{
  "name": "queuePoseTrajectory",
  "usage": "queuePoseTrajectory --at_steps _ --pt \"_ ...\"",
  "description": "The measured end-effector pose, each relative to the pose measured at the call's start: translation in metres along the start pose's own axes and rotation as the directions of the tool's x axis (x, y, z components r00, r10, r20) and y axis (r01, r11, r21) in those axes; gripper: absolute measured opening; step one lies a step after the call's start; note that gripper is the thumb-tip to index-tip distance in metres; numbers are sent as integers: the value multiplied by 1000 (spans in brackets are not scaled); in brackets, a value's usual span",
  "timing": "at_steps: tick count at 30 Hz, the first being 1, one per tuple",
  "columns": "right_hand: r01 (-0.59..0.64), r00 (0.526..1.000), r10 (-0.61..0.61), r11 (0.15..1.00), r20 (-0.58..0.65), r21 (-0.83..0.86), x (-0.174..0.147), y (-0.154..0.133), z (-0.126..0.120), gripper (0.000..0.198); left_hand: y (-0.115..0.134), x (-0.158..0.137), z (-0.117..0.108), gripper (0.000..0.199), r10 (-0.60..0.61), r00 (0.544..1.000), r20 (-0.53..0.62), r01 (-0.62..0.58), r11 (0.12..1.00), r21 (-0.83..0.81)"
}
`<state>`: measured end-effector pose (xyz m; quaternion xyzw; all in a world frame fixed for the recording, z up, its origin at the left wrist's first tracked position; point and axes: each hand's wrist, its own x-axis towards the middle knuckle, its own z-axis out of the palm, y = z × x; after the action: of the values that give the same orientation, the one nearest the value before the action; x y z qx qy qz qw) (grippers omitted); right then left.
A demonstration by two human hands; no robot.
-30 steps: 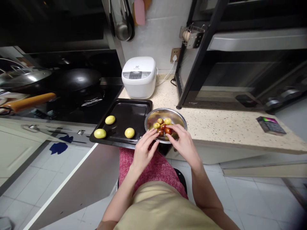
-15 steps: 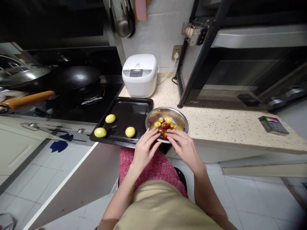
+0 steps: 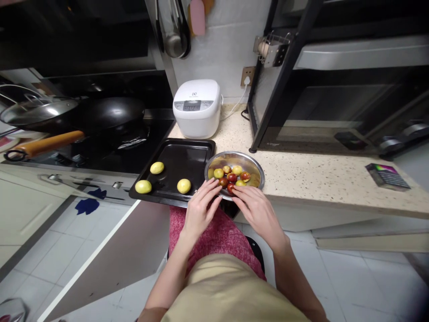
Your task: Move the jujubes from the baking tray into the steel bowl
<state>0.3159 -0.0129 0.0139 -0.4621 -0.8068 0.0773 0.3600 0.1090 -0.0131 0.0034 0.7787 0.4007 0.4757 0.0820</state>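
A steel bowl (image 3: 257,166) holds several small fruits that look like jujubes (image 3: 231,177), some red-brown, some yellow-green. Over its near left rim lies my left hand (image 3: 201,206), fingers stretched out, thumb apart, with a ring on one finger. My right hand (image 3: 256,208) is at the near right rim, its fingers extended and the tips close to a red jujube (image 3: 230,188); I cannot tell whether they touch it. Left of the bowl is a black baking tray (image 3: 177,154) carrying three lemons: a back one (image 3: 157,167), a front left one (image 3: 143,187) and a right one (image 3: 184,186).
A white rice cooker (image 3: 196,109) stands behind the tray. To the left are a wok (image 3: 112,112) and a lidded pan (image 3: 40,109) with a wooden handle on the stove. An oven (image 3: 321,107) is at the right, and a small dark box (image 3: 387,175) lies on the speckled counter (image 3: 311,179).
The whole view has shifted slightly right and down. Both hands stay at the bowl's near rim, with a small change in finger position. The lemons and tray keep their places.
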Motion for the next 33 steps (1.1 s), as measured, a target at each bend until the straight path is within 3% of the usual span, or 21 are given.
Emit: queuePoseTrajectory --at_steps 3,7,10,13,17,24,29,33 --pt "24 999 -24 1000 -31 10 -2 2 -1 33 -6 4 -15 30 -41 995 -86 48 995 88" --pt "27 998 -26 1000 -64 9 -4 5 -1 32 -24 2 -37 30 -184 965 -188 225 949 222" --pt "15 995 -15 1000 -98 -4 -3 8 1 32 -39 -5 -47 37 -311 932 -185 355 884 304" --pt "-15 991 9 999 -130 -40 -3 10 4 33 -49 -11 -50 40 -386 913 -132 407 846 345" --pt "2 995 -7 999 -101 -48 -2 10 5 33 -51 -12 -50 39 -393 914 -97 402 856 325" --pt "-7 993 3 1000 -119 -31 -3 8 3 30 -47 -4 -49 35 -381 915 -137 402 895 193" --pt "-20 992 20 1000 -126 2 -2 9 4 30 -29 13 -49 37 -288 946 -151 311 937 158" --pt "-3 989 6 1000 -148 17 -2 9 7 29 -18 32 -41 37 -214 975 -54 219 965 146"
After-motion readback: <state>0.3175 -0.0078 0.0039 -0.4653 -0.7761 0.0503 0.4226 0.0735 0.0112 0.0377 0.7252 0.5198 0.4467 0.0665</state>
